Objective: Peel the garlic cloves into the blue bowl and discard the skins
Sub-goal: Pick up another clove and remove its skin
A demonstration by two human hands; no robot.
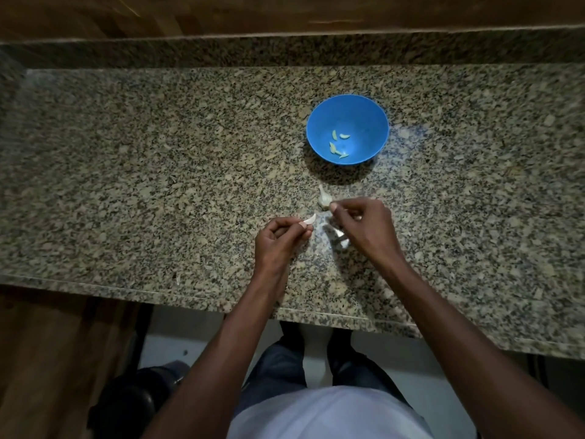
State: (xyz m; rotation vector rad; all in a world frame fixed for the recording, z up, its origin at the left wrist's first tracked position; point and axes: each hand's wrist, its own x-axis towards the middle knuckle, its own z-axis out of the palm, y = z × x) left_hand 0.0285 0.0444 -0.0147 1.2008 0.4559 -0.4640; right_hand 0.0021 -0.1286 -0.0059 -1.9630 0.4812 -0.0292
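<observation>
A blue bowl (347, 129) stands on the granite counter and holds several peeled pale-green cloves (337, 144). Just in front of it lies the rest of a garlic bulb (323, 198), white and papery. My left hand (280, 237) pinches a single white garlic clove (309, 219) between thumb and fingertips. My right hand (364, 224) hovers beside the bulb with its fingers curled, pinching a small bit of skin (332, 205) at the fingertips. Loose white skins (342, 240) lie on the counter under the right hand.
The speckled granite counter (158, 185) runs wide to both sides, with a raised back ledge (285, 50) and a front edge (190, 296) near my body. A dark round object (133, 400) sits on the floor at lower left.
</observation>
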